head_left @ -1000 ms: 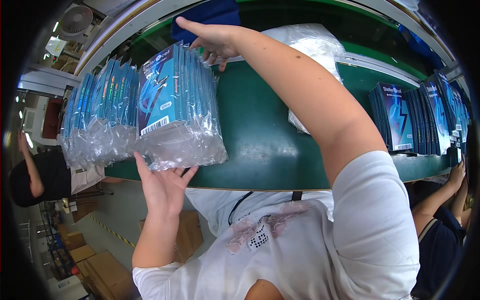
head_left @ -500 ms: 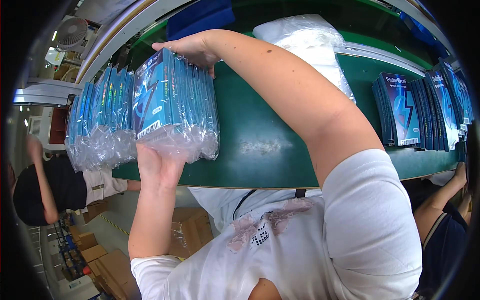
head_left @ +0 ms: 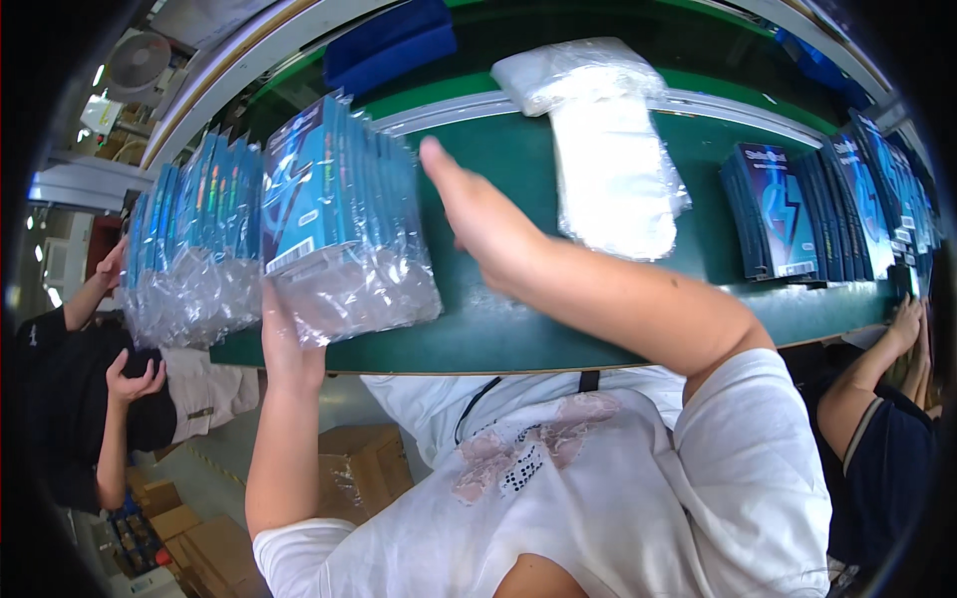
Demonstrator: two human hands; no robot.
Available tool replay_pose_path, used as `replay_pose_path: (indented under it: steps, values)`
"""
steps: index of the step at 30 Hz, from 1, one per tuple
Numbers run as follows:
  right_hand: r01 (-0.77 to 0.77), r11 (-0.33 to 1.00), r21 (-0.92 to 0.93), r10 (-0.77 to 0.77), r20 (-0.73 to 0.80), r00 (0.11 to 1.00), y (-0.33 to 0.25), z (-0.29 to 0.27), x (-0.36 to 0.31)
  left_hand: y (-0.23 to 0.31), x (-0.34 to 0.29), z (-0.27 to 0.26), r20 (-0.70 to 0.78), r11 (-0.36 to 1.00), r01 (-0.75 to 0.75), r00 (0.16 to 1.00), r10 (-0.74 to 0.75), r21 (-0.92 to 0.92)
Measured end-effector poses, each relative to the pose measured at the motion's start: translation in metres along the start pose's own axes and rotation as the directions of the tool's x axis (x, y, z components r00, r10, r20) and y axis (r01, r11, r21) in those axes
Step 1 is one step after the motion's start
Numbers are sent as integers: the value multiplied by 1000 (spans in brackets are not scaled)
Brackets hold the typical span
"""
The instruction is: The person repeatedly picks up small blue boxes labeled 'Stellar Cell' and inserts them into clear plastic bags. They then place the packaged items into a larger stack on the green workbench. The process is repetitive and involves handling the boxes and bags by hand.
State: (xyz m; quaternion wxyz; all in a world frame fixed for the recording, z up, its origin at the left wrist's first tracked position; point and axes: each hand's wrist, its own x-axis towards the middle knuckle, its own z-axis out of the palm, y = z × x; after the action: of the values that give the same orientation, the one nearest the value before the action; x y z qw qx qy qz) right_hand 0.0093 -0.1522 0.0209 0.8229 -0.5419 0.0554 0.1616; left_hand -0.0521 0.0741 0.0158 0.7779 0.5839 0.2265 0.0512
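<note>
A row of flat blue battery boxes in clear plastic bags point(head_left: 334, 199) stands on the green table at the left. My left hand point(head_left: 289, 334) rests against the loose plastic ends at its near side, the fingers hidden by the bags. To the right of the row, my right hand point(head_left: 478, 214) is held apart from it with its fingers stretched out and nothing in it, slightly smeared by motion. Further left, beside this row, is a second row of bagged blue boxes point(head_left: 199, 219).
A pile of clear plastic bags point(head_left: 608, 169) lies at the table's far middle. Unbagged blue boxes point(head_left: 788, 214) stand in rows at the right. A blue bin point(head_left: 389, 45) is at the back. One co-worker point(head_left: 100, 399) is at the left, another point(head_left: 877, 419) at the right.
My right hand has let go of the far top of the bagged row and moved right and toward me. My left hand has shifted slightly left and nearer.
</note>
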Motion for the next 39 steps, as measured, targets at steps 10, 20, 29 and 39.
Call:
replay_pose_path:
  steps: [10,20,29,39]
  values:
    - [223,113,-968,-875,9,484,-98,-188,-105,-75,-94,47,708,442,-713,673,213,545]
    - [-189,-149,-971,-675,-40,737,-69,-225,-116,-69,-31,201,924,-137,-955,207,322,262]
    - [454,891,4,-445,-196,874,-66,-186,-133,-68,-19,210,916,-11,-946,311,254,324]
    - [-151,901,406,20,309,951,-18,-173,-98,-57,-27,214,786,566,-753,555,273,335]
